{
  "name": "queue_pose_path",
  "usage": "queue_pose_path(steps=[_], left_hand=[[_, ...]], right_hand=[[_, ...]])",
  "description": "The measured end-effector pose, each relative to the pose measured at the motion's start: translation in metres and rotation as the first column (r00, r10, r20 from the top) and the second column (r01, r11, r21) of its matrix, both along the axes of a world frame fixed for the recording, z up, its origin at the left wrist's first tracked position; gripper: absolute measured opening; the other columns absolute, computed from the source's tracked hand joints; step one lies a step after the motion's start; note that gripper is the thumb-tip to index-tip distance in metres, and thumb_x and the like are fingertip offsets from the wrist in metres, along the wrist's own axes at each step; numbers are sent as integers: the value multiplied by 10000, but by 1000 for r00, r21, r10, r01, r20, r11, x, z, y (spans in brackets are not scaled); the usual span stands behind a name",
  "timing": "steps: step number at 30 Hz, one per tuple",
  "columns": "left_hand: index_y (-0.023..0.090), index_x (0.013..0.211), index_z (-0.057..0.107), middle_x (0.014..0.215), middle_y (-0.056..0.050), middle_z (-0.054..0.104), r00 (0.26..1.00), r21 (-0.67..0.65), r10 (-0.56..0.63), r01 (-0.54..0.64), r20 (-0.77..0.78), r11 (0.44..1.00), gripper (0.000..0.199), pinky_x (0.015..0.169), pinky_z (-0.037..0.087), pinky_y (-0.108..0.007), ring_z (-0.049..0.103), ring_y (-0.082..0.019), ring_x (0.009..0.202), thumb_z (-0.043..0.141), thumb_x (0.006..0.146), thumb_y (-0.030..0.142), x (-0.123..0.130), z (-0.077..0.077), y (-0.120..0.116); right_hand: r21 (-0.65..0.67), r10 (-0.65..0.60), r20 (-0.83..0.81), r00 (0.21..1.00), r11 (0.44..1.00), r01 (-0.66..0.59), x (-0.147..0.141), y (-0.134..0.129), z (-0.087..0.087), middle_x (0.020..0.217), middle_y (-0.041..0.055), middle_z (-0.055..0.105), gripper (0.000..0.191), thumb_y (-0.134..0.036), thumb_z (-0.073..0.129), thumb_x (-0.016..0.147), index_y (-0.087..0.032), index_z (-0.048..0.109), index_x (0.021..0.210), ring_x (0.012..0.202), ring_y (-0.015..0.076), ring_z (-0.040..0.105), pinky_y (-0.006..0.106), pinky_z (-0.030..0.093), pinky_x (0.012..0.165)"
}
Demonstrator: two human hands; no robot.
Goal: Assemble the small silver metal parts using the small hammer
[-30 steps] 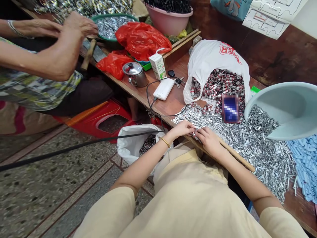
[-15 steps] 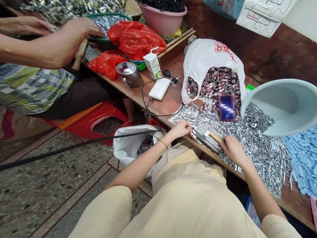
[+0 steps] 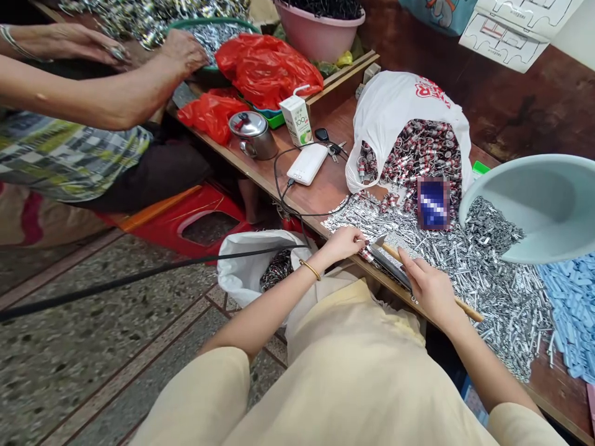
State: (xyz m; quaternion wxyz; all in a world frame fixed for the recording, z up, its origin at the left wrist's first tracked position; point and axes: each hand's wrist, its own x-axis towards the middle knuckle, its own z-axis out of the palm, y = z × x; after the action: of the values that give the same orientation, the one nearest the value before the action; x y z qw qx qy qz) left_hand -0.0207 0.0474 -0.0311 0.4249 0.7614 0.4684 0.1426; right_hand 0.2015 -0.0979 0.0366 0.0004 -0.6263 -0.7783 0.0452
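Observation:
My right hand (image 3: 430, 288) is closed round the wooden handle of a small hammer (image 3: 468, 310), whose metal head (image 3: 380, 240) points at my left hand. At the table's front edge my left hand (image 3: 346, 243) pinches a small red and silver part (image 3: 367, 254) at the end of a dark metal bar (image 3: 393, 269). The bar lies along the edge, below the hammer. Loose silver metal pieces (image 3: 488, 291) spread behind and beside both hands. A white plastic bag (image 3: 381, 111) behind them spills red and silver parts (image 3: 425, 148).
A grey-green basin (image 3: 553, 204) lies tilted at the right, near blue pieces (image 3: 571, 310). Left of my hands are a power bank (image 3: 307, 164), keys, drink carton (image 3: 296, 121) and metal mug (image 3: 255, 136). A white sack (image 3: 237, 266) stands below. Another person's arms (image 3: 116, 93) work at upper left.
The hammer has turned in my right hand; its head is now nearer my left hand and its handle end shows behind my right hand. The other person's hands have shifted. The whole view has moved slightly.

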Motion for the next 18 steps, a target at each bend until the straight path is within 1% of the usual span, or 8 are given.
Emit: queue_pose_path(steps=[2, 4, 6, 8, 11, 14, 16, 18], left_hand=[[147, 701, 726, 614, -2, 651, 1000, -1, 6, -6, 3, 1000, 167, 604, 346, -256, 534, -142, 598, 568, 744, 180, 0, 1, -1], [148, 684, 718, 616, -3, 648, 1000, 0, 13, -13, 6, 1000, 161, 603, 343, -257, 531, -140, 594, 570, 740, 179, 0, 2, -1], [148, 676, 712, 621, -4, 648, 1000, -7, 15, -14, 16, 1000, 158, 601, 342, -257, 533, -139, 596, 570, 738, 177, -1, 3, -2], [148, 673, 706, 621, -2, 645, 999, -13, 13, -13, 33, 1000, 153, 596, 342, -255, 533, -138, 598, 571, 737, 176, -1, 3, -2], [148, 653, 689, 605, 1, 630, 998, -22, 20, -18, 64, 1000, 145, 587, 348, -247, 530, -136, 595, 570, 732, 175, -2, -2, -1], [149, 652, 679, 586, 8, 612, 991, -78, -2, 13, 135, 997, 154, 591, 372, -236, 522, -129, 579, 567, 747, 197, -4, -10, 1], [150, 674, 684, 577, 16, 599, 982, -118, -28, 51, 188, 992, 169, 594, 386, -232, 516, -125, 569, 562, 764, 223, -6, -15, 2], [149, 683, 685, 557, 24, 575, 978, -126, -38, 65, 206, 990, 176, 588, 385, -231, 506, -123, 560, 558, 767, 237, -7, -17, 4]], right_hand=[[4, 8, 56, 998, 1000, -8, -4, 0, -2, 902, 61, 679, 535, -203, 361, 1032, -270, 435, 1557, 677, 171, 615, 272, 350, 552], [-36, 27, 101, 995, 999, -23, -7, 1, -3, 886, 60, 675, 547, -174, 381, 1018, -268, 443, 1554, 681, 169, 613, 272, 342, 547], [-73, 30, 132, 991, 997, -21, -10, 2, -2, 883, 57, 671, 550, -177, 385, 1019, -267, 435, 1559, 666, 166, 608, 277, 337, 541], [-83, 11, 158, 987, 997, 3, -11, 2, -1, 923, 62, 676, 556, -194, 382, 1026, -272, 405, 1575, 674, 165, 615, 278, 338, 543], [-123, -4, 208, 978, 992, 30, -14, 2, 0, 943, 64, 679, 568, -204, 387, 1028, -286, 372, 1589, 678, 166, 626, 279, 328, 533], [-178, -7, 247, 969, 983, 53, -17, 1, 0, 947, 61, 682, 584, -217, 395, 1031, -306, 329, 1604, 646, 159, 624, 278, 322, 525], [-190, -13, 245, 970, 980, 61, -17, 1, 1, 967, 63, 685, 582, -222, 386, 1035, -309, 320, 1607, 652, 158, 630, 276, 335, 532], [-179, -9, 217, 976, 983, 49, -17, 1, 5, 975, 64, 684, 575, -224, 374, 1037, -303, 329, 1605, 673, 164, 637, 277, 350, 541]])
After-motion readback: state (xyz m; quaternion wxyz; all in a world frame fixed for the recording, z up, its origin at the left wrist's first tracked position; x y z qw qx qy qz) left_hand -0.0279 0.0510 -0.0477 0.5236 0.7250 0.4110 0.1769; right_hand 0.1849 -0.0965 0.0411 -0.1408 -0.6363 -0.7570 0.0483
